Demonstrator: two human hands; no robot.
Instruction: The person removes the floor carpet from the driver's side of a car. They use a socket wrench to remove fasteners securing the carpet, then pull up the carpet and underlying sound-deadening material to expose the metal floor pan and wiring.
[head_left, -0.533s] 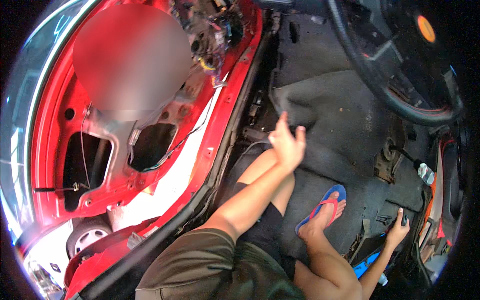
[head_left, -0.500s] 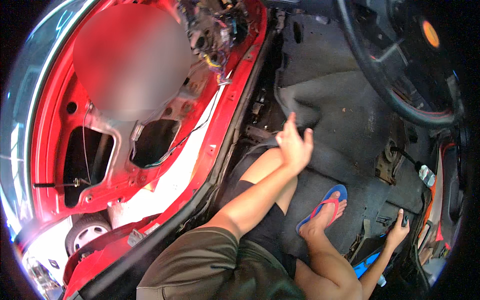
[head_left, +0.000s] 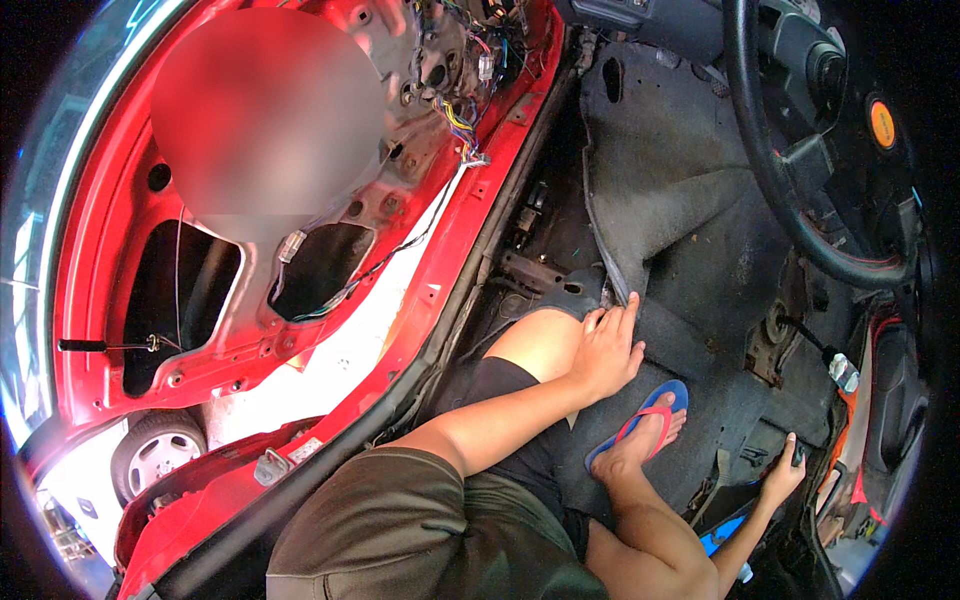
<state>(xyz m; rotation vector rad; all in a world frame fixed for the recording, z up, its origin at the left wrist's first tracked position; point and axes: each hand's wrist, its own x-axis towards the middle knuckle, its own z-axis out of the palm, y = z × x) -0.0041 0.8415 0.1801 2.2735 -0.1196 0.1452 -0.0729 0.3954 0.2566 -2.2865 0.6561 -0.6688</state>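
the orange oval badge (head_left: 882, 125) on the hub of the steering wheel (head_left: 748, 100) bears tiny dark marks, and a white label (head_left: 305, 450) sits beside a metal latch on the red bodywork; both are too small to make out. the wheel's rim runs off at the top. a round blur covers much of the red door (head_left: 110, 250). the grey carpet (head_left: 700, 240) lies over the car floor in front of me, its left edge folded up. my left hand (head_left: 607, 350) is half curled, fingertips at the fold's lower tip; i can't tell whether they grip it. my right hand (head_left: 780, 482) is closed round a small black thing (head_left: 798, 456), mostly hidden by my fingers. a blue thing (head_left: 722, 535) is partly covered by my leg and right forearm.
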